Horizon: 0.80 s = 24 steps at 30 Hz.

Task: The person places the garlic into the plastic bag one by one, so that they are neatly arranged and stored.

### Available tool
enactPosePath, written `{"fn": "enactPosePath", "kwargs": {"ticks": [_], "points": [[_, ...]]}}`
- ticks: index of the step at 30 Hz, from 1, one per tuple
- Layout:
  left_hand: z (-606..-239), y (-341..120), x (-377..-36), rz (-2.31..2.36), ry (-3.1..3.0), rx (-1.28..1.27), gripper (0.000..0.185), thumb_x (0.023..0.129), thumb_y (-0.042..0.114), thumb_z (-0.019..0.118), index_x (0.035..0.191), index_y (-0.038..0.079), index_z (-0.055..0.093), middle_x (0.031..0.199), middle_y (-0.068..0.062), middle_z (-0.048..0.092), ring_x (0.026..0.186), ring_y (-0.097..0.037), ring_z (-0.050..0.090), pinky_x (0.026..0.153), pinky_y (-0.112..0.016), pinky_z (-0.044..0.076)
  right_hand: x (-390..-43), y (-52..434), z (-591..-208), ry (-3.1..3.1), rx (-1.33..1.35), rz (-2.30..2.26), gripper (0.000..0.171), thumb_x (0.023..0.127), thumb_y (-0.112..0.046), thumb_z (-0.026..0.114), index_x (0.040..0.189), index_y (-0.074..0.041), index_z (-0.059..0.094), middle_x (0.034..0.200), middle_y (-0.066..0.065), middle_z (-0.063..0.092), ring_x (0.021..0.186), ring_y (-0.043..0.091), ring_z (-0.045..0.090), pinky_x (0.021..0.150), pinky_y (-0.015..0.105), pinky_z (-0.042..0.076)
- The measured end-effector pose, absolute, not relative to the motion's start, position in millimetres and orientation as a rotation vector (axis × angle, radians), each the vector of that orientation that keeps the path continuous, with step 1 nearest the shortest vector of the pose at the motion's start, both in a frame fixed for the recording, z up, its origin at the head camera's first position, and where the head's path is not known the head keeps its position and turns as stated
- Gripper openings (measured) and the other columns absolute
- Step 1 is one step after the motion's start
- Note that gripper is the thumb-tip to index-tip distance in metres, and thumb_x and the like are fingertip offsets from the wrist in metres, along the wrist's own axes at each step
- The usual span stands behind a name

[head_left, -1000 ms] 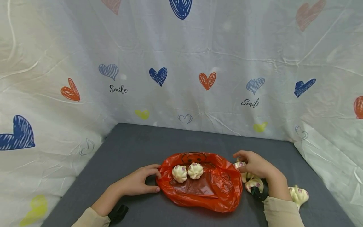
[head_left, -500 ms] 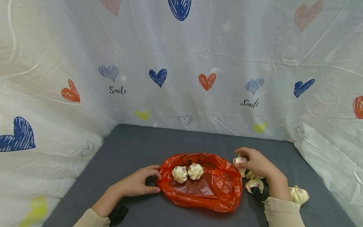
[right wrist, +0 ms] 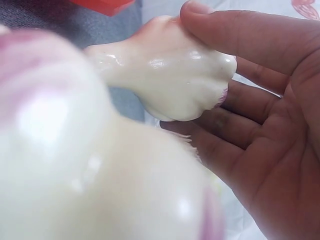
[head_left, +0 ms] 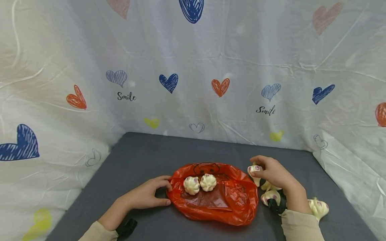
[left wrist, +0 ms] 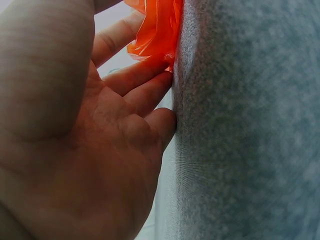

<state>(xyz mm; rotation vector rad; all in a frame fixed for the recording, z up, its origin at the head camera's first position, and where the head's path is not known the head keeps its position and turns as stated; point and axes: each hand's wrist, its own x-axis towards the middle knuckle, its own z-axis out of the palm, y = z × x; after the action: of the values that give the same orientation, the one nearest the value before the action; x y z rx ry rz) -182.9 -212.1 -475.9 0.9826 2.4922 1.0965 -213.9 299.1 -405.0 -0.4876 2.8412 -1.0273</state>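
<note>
A red plastic bag [head_left: 211,204] lies opened wide on the dark table, with two garlic bulbs [head_left: 191,185] inside near its left end. At the bag's left rim, my left hand [head_left: 147,193] touches the plastic with relaxed, spread fingers. In the left wrist view its fingertips [left wrist: 157,90] rest right at the cloth beside the orange-red film. To the right of the bag, my right hand [head_left: 274,172] pinches a garlic bulb [right wrist: 185,75] between thumb and fingers, its stem pointing away from the palm. A second garlic bulb [right wrist: 75,135] looms blurred in front of the right wrist camera.
Several more garlic bulbs lie under and beside the right forearm, including one garlic bulb [head_left: 270,196] by the black wrist strap [head_left: 278,205] and another garlic bulb [head_left: 318,207] farther right. A white curtain [head_left: 193,100] with printed hearts hangs behind the dark grey table [head_left: 163,147].
My right hand has shifted slightly up and to the right, away from the bag's rim, and the pinched garlic bulb shows more fully. The left hand and the bag have stayed put.
</note>
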Motion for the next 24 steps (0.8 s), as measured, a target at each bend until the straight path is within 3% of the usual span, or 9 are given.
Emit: {"fn": "enactPosePath", "kwargs": {"ticks": [24], "points": [[-479.7,-213.0,-186.6,1.080,2.497,0.986,0.023,0.100,0.052,0.079,0.116,0.038,0.070,0.166,-0.011,0.048,0.153,-0.041,0.046,0.117,-0.068,0.042,-213.4,296.3,-400.7,2.869,-0.480,-1.038,0.054,0.103,-0.021,0.079,0.149,0.002,0.062,0.144,0.026,0.066,0.114,0.030,0.070,0.091,0.046,0.059]]}}
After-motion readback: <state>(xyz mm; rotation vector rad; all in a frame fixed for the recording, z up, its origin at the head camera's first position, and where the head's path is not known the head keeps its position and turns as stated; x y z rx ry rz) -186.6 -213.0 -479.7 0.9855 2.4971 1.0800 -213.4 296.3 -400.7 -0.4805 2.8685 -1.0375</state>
